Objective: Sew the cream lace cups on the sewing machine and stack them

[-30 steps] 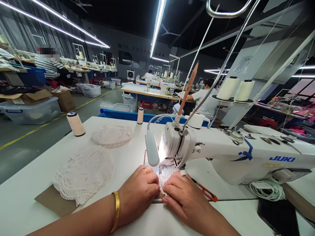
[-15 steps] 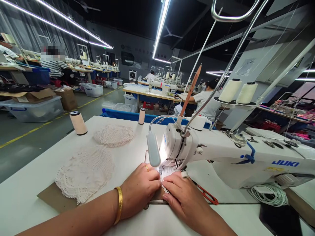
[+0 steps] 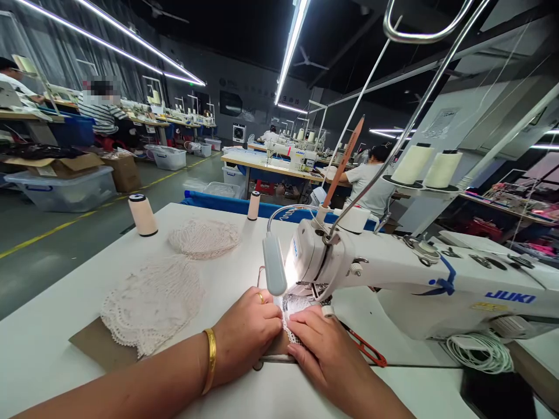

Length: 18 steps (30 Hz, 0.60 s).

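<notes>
White lace fabric point(image 3: 299, 303) lies under the lit needle area of a white JUKI sewing machine point(image 3: 371, 262), its scalloped edge running down between my hands. My left hand point(image 3: 251, 326), with a gold ring and bangle, has its fingers curled on the lace's left side. From the right, my right hand point(image 3: 327, 346) presses the lace with its fingers, the thumb lower by the scalloped edge. Both hands touch the fabric just in front of the presser foot; their fingertips are partly hidden. A grey lamp point(image 3: 275, 265) hangs above my left fingers.
Two stacks of pale lace pieces, one nearer point(image 3: 152, 302) and one farther point(image 3: 203, 237), lie left on the table. Two thread cones point(image 3: 142, 215) stand behind. Orange-handled snips point(image 3: 367, 348) and a coiled pale cord point(image 3: 478, 352) lie right. Co-workers sit at other machines.
The view has shifted slightly. Both hands stay at the lace in front of the needle, with only slight finger movement; the lace has barely moved.
</notes>
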Motion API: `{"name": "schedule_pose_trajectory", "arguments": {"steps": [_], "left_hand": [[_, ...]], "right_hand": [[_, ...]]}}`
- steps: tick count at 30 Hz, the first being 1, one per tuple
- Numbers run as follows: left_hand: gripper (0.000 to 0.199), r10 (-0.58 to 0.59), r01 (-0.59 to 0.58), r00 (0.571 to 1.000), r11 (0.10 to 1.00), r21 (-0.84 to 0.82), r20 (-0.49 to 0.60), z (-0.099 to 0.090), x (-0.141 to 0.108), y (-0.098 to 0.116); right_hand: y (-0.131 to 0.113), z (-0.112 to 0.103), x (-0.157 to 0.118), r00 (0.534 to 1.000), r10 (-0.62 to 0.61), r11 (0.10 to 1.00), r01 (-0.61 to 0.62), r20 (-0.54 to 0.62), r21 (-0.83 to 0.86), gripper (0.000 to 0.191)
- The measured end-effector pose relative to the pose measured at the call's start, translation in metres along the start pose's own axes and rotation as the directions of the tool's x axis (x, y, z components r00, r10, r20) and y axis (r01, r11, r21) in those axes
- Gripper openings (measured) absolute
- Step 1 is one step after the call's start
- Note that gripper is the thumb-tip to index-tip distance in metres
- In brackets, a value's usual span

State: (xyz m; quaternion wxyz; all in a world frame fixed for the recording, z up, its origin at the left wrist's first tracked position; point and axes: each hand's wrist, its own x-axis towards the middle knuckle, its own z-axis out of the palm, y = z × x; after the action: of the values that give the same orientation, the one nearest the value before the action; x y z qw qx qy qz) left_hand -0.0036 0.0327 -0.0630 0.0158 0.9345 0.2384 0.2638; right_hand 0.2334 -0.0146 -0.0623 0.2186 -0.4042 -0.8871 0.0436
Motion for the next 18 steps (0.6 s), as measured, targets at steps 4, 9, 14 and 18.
{"name": "schedule_pose_trajectory", "arguments": {"steps": [4, 9, 14, 18], "left_hand": [[0.024, -0.004, 0.004, 1.0, 0.999, 0.04, -0.009, 0.0, 0.003, -0.003], [0.028, -0.003, 0.009, 0.998, 0.995, 0.099, -0.056, 0.0, 0.008, -0.007], [0.026, -0.058, 0.058, 0.998, 0.989, 0.135, -0.001, -0.006, 0.011, -0.005], [0.015, -0.229, 0.228, 0.973, 0.973, 0.02, 0.03, -0.009, 0.014, -0.005]], "right_hand": [[-0.001, 0.001, 0.004, 0.999, 0.035, 0.999, -0.035, -0.008, -0.008, 0.021], [-0.001, 0.0, 0.007, 0.998, 0.061, 0.998, -0.061, -0.008, 0.003, 0.025], [0.001, 0.002, 0.008, 0.996, 0.083, 0.997, -0.083, -0.026, -0.009, 0.025], [0.003, 0.005, 0.007, 0.996, 0.075, 0.997, -0.075, -0.04, -0.014, 0.026]]}}
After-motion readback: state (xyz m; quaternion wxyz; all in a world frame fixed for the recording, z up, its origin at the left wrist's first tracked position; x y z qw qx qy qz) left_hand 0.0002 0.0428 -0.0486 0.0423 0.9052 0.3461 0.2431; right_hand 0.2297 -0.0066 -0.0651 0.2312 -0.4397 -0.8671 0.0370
